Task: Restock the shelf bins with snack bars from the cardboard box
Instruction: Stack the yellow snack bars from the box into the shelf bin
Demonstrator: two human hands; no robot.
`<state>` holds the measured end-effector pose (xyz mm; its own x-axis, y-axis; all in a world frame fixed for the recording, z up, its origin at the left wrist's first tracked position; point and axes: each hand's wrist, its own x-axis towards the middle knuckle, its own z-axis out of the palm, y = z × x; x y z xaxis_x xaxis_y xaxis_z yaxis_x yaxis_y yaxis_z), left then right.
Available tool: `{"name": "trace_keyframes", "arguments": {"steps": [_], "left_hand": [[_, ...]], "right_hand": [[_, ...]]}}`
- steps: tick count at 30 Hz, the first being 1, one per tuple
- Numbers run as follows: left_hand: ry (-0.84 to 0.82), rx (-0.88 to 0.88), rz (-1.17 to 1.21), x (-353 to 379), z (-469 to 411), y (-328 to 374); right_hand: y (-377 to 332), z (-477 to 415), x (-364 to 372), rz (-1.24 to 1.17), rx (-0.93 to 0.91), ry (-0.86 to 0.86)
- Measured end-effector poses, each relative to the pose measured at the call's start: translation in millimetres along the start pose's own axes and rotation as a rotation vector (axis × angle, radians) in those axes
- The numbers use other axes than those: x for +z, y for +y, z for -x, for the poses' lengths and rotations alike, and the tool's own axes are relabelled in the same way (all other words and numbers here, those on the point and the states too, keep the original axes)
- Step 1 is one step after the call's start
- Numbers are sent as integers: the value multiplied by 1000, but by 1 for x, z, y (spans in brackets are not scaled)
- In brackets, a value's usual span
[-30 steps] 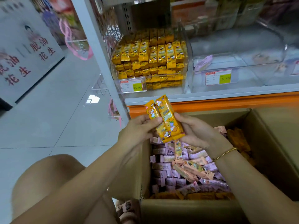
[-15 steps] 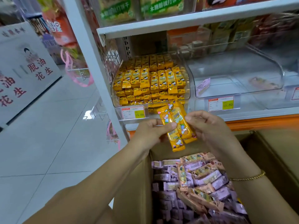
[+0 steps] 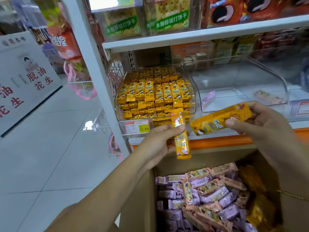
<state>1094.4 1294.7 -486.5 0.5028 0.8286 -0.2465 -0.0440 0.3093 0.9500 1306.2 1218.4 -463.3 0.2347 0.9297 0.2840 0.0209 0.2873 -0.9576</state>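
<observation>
Two yellow snack bars up at the shelf, ready for the full yellow bin.

The left hand [image 3: 157, 144] pinches one yellow bar [image 3: 181, 138] upright; the right hand [image 3: 260, 124] grips another yellow bar [image 3: 220, 121] lying level. Both hang above the cardboard box [image 3: 138, 206], just before the yellow-bar bin [image 3: 155, 96]. Next, probably, each needs laying flat on the stacked rows. Wrappers look glossy, printed with cartoons.

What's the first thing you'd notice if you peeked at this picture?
Probably the two orange snack bars held up in the middle: one upright in the left hand, one lying sideways in the right hand. Behind them sits a clear bin packed with yellow packets, and below, a cardboard box of purple bars.
</observation>
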Motion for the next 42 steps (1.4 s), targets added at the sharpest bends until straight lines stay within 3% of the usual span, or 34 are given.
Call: {"name": "trace_keyframes", "arguments": {"steps": [4,7,11,16,18,21,23,25,28,30,33,38,42], "left_hand": [[-106,15,-57,3,6,1],[-95,-6,-91,11,10,-3],[24,-3,-107,13,8,-7],[243,45,21,8,-1,-3],[295,83,41,7,-4,-2],[252,144,71,6,-5,5],[211,210,43,-2,-8,15],[264,338,-118,-16,-13,24],[481,539,-696,-45,-24,27],[518,579,-937,-59,-28,26],[490,561,-982,-72,-35,25],[478,535,-1003,-84,-45,24],[486,571,-988,-88,-49,26]], "right_hand": [[5,3,4,47,106,-138],[26,4,24,83,194,-81],[41,11,45,159,111,115],[37,24,69,490,96,-139],[40,26,83,695,47,-131],[42,18,95,798,-148,19],[38,5,97,779,-173,68],[30,-14,99,739,-165,98],[21,-49,104,810,-183,170],[21,-77,109,934,-151,187],[25,-115,120,1070,-106,196],[47,-151,142,1087,-59,136],[56,-156,140,940,-14,11]]}}
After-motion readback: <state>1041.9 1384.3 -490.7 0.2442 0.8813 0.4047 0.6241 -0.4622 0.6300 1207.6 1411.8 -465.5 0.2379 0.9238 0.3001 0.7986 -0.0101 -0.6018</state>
